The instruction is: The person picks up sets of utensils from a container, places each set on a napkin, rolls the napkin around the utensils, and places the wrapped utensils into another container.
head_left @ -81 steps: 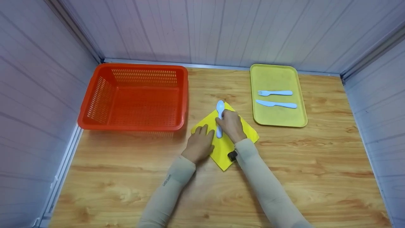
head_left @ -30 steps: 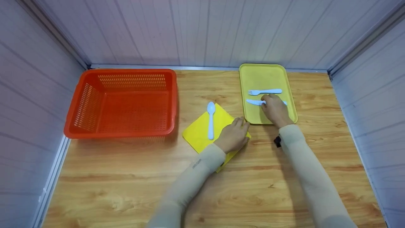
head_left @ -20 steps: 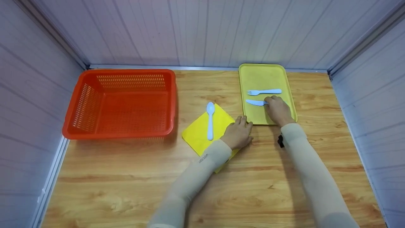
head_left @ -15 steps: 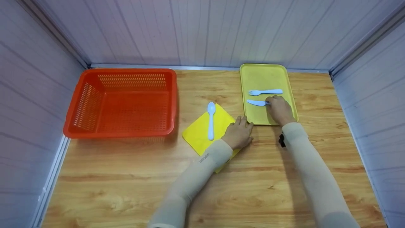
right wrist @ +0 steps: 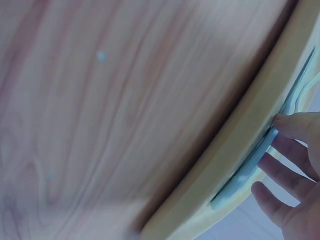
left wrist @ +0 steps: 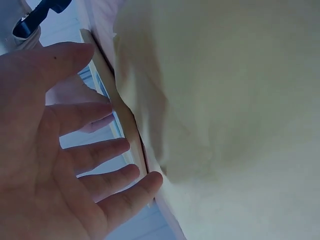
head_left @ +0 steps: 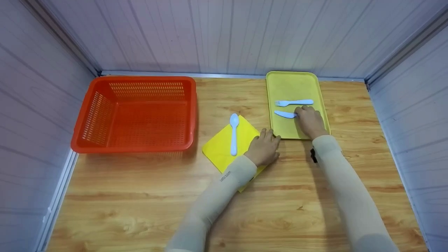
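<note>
My right hand (head_left: pixel 310 122) pinches the handle of a pale blue knife (head_left: pixel 285 114) over the lower part of the yellow tray (head_left: pixel 293 84). In the right wrist view the thumb is on one side of the knife (right wrist: pixel 242 172) and the fingers on the other. A matching fork (head_left: pixel 295 102) lies just above it on the tray. My left hand (head_left: pixel 263 148) is spread over the right corner of a bright yellow napkin (head_left: pixel 218 148), fingertips close to the tray's lower left corner. Down the napkin's middle lies a pale blue spoon (head_left: pixel 233 136), its bowl pointing away.
An orange-red slotted basket (head_left: pixel 192 115) stands at the back left. Light panelled walls (head_left: pixel 224 38) enclose the wooden table (head_left: pixel 147 199) at the back and sides. A dark device (head_left: pixel 313 155) is strapped at the right wrist.
My right hand has let go of the spoon on the napkin, crossed to the tray and taken hold of the knife, which has turned slightly. My left hand slid right across the napkin.
</note>
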A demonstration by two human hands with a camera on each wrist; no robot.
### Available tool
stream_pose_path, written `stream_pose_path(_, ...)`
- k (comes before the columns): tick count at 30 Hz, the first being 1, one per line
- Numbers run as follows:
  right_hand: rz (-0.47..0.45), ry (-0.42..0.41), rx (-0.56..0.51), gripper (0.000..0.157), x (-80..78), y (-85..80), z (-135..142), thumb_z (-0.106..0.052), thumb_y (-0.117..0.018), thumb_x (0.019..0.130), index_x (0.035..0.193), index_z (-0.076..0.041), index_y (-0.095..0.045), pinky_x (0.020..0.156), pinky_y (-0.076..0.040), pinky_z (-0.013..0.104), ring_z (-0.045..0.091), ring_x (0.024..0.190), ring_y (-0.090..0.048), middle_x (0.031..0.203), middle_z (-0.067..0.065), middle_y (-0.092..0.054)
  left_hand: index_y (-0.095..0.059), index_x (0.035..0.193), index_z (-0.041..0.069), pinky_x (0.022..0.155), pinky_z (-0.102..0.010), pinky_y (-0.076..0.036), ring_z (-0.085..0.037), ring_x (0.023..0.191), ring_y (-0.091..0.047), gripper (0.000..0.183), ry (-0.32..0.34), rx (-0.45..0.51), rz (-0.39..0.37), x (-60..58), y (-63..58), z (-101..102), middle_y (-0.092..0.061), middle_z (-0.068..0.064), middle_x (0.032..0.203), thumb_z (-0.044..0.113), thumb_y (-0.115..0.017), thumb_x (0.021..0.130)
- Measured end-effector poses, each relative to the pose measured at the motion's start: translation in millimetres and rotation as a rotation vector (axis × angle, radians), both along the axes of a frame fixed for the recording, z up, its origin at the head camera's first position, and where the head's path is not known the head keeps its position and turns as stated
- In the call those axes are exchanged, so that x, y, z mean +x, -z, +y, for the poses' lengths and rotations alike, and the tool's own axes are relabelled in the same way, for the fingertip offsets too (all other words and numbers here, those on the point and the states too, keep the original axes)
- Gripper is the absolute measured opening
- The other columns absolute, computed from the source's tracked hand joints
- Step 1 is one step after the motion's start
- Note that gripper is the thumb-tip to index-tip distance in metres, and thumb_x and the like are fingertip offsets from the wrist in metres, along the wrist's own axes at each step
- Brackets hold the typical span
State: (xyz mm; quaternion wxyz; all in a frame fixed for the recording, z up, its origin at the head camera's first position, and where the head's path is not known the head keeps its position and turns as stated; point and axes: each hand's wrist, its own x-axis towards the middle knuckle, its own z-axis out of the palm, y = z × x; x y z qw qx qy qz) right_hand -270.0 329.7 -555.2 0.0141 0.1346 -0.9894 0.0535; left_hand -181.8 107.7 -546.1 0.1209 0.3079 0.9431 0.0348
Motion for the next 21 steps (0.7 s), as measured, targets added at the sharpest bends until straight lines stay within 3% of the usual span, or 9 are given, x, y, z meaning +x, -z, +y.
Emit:
stream_pose_path(5,0.044,-0.028,0.03,0.016,6.6,-2.9,-8.8,-0.004,-0.055,0.102,0.111,0.004,-0.065,0.07,-0.051,0.06,0.044,0.091,-0.062,0.103,0.025,-0.062,-0.041,0.152,0.015,0.107,-0.044,-0.04,-0.033,0.146,-0.027,0.061,-0.019,0.06,-0.022,3.8,-2.9,-12.8,-0.034,-0.014,0.156,0.047,-0.051,0.102)
stream_pose_path(12,0.183,-0.08,-0.054,0.015,21.8,-16.6,-40.9,-0.003,-0.056,0.101,0.104,0.008,-0.066,0.058,-0.053,0.055,0.043,0.077,-0.063,0.094,0.026,-0.063,-0.045,0.15,0.014,0.104,-0.046,-0.043,-0.036,0.141,-0.034,0.059,-0.088,0.126,-0.022,15.5,-12.4,-45.5,-0.039,-0.014,0.153,0.045,-0.055,0.101)
stream_pose_path(21,0.12,-0.03,-0.232,0.014,47.2,-32.1,-96.5,-0.004,-0.059,0.098,0.099,0.008,-0.065,0.061,-0.055,0.049,0.037,0.074,-0.063,0.086,0.021,-0.061,-0.05,0.146,0.01,0.099,-0.047,-0.047,-0.037,0.136,-0.038,0.058,-0.191,0.203,0.022,33.1,-13.8,-86.4,-0.044,-0.017,0.149,0.043,-0.061,0.098)
